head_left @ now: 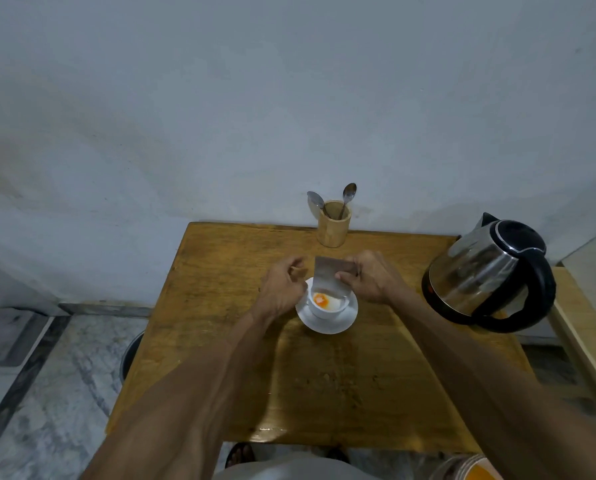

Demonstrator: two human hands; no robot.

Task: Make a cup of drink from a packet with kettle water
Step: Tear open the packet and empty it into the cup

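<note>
A white cup [327, 308] stands on a white saucer [326, 325] in the middle of the wooden table [220, 341]. Orange powder [321, 299] lies inside the cup. My right hand [367, 277] holds a silvery packet [329, 273] tipped over the cup. My left hand [284, 284] is closed just left of the cup, pinching a small torn strip [299, 270]. A steel kettle [487, 271] with a black lid and handle sits at the table's right edge.
A wooden holder [334, 225] with two spoons stands at the back of the table against the wall. A pale wooden surface [580, 327] adjoins on the right. A dark round container [130, 351] is on the marble floor at the left.
</note>
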